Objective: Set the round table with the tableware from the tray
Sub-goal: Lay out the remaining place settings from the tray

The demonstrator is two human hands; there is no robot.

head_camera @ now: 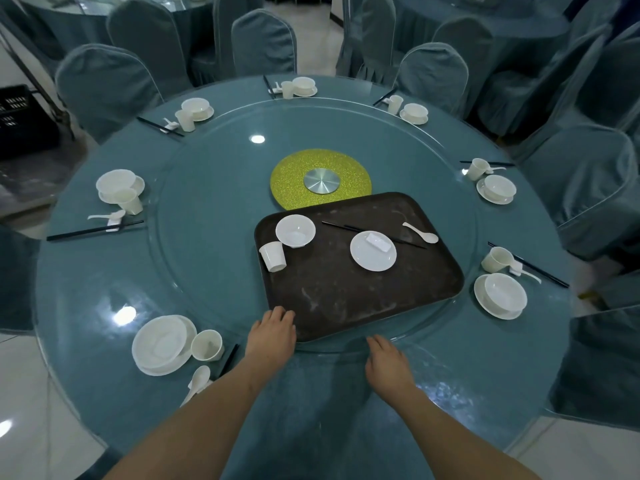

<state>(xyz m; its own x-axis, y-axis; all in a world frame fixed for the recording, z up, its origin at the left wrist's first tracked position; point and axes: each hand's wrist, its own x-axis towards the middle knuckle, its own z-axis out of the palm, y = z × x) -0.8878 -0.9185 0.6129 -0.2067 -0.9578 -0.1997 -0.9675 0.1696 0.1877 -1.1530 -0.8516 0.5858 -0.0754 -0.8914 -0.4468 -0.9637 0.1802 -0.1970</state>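
Tableware waits on the dark tray (360, 299) lying on the glass turntable (207, 237) of the round table (86, 341): a bowl (295, 231), a tipped cup (273, 256), a plate (373, 251) carrying a small rest, chopsticks (346, 228) and a spoon (420, 232). The left hand (272, 332) rests on the tray's near corner, fingers loosely spread; the right hand (386, 362) lies open just beside the near edge. Seven finished settings ring the rim, and covered chairs (104, 84) crowd close around it.
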